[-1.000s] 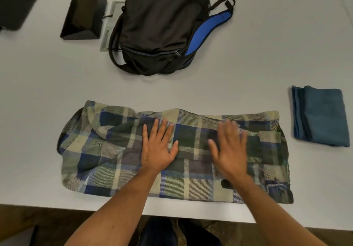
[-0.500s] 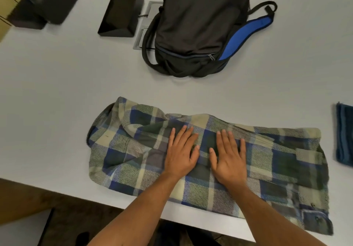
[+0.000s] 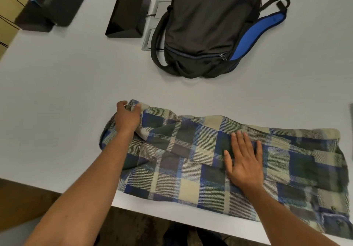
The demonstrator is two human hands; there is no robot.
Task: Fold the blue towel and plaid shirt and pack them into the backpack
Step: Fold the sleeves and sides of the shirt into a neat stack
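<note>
Plaid shirt (image 3: 219,161) lies on the bench (image 3: 66,92), long axis 9-to-3 o'clock, at 6 o'clock from the backpack (image 3: 208,27). My left hand (image 3: 127,118) pinches its 10 o'clock corner; my right hand (image 3: 243,161) presses flat, fingers released, mid-shirt. Left grip is nearer the end to fold
</note>
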